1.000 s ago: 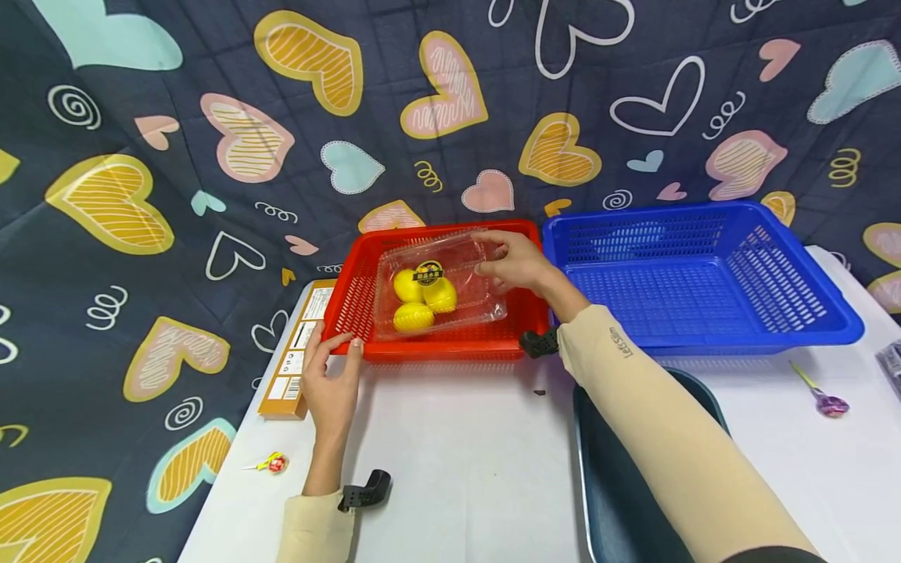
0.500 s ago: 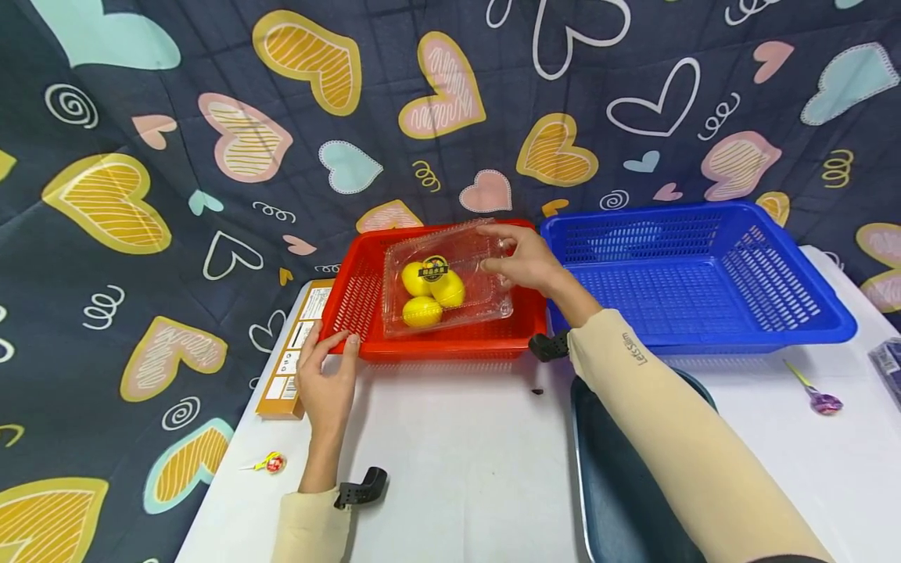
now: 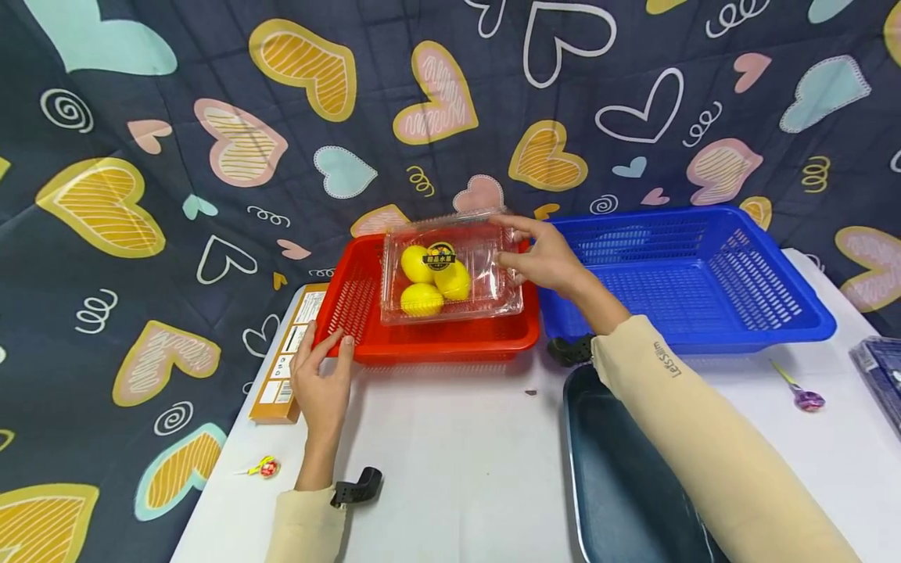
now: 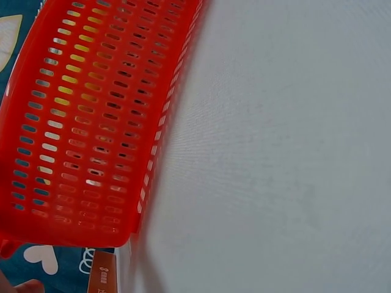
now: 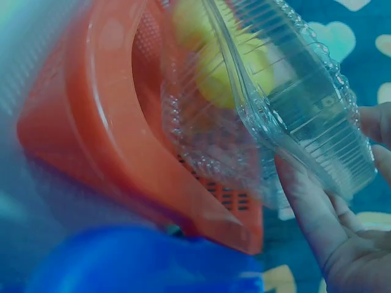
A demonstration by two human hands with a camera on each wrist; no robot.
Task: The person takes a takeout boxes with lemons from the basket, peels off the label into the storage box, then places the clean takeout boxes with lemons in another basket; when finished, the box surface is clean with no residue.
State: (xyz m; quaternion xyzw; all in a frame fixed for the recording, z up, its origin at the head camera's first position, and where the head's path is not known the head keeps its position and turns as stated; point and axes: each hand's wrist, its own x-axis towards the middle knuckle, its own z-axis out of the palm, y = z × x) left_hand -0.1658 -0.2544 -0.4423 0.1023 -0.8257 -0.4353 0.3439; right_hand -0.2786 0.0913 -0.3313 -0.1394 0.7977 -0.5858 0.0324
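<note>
A clear plastic clamshell box (image 3: 479,285) with a dark round label holds yellow lemons (image 3: 422,299), gathered toward its left side. My right hand (image 3: 545,254) grips its right end, thumb on the near side and fingers at the back, as the right wrist view also shows. The box overlaps the red basket (image 3: 429,344) and its back edge rises past the basket's far rim. At the basket's front left corner my left hand (image 3: 322,387) rests with fingers spread, fingertips on the rim. Only a bit of that hand shows in the left wrist view, bottom left.
A blue basket (image 3: 676,305) stands right of the red one. In front of it lies a dark tray (image 3: 619,469), partly under the right forearm. A cardboard box (image 3: 285,375) is at the left, with lollipops (image 3: 269,467) on both sides. A heart-patterned cloth hangs behind.
The box of lemons has risen and shifted a little right in my right hand, from inside the red basket to above its back rim. My left hand stays at the corner.
</note>
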